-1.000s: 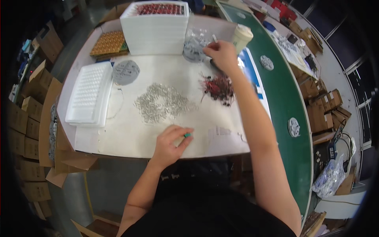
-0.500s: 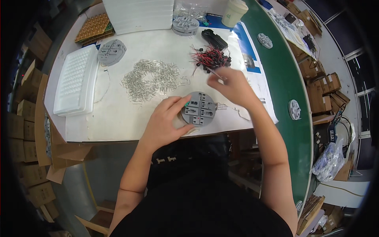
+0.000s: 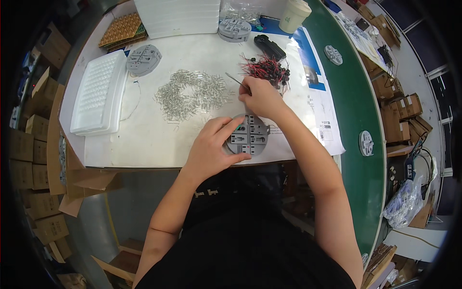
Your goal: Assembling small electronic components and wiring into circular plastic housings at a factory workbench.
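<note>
Fingers and thumb of my left hand (image 3: 209, 144) grip the left edge of a round grey plastic housing (image 3: 259, 139), which lies flat at the table's near side. Its face has slots, small dark parts and a central rib; my fingers hide its left part. By my left index fingertip shows a bit of green. My right hand (image 3: 262, 96), just above the housing, is closed round a slim metal rod-like tool (image 3: 235, 79) pointing up and left. Left of it lies a heap of small bent metal pins (image 3: 192, 94). Black parts with red and black wires (image 3: 269, 70) are piled beyond my right hand.
Similar grey housings (image 3: 144, 60) stand at the left, at the back (image 3: 234, 30) and on the green strip (image 3: 333, 55). White foam trays (image 3: 98, 96), a foam block (image 3: 178, 17), a lidded cup (image 3: 294, 17) and a black object (image 3: 269, 47) surround the work area.
My right hand has moved left with the tool, away from the wired parts and toward the pins. My left hand keeps its hold on the housing. The whole view has shifted slightly.
</note>
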Demonstrator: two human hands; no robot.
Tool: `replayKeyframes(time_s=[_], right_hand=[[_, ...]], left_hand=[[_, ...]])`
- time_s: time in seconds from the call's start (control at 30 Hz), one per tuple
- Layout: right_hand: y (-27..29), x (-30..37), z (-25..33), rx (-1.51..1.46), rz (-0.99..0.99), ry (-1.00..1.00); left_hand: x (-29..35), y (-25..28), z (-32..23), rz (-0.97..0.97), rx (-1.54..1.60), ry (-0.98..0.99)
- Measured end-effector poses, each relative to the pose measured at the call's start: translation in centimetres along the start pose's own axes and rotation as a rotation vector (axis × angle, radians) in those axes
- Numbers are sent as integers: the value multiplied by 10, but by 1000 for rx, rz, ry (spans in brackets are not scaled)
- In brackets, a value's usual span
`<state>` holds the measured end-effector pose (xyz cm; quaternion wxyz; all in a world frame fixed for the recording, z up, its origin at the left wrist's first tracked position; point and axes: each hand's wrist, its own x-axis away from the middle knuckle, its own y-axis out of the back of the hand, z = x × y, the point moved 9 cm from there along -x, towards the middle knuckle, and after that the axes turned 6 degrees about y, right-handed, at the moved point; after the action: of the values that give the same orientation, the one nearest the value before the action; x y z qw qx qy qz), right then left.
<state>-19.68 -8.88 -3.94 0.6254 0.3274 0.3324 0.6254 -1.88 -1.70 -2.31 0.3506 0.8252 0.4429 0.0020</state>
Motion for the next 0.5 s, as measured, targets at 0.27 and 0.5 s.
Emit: replayKeyframes(time_s=[0.27, 0.5], right_hand=[[45, 37, 12, -340, -88, -38], [32, 53, 12, -411, 92, -11]], left_hand=[[-3, 4, 2, -33, 5, -6], [-2, 3, 6, -19, 49, 11]])
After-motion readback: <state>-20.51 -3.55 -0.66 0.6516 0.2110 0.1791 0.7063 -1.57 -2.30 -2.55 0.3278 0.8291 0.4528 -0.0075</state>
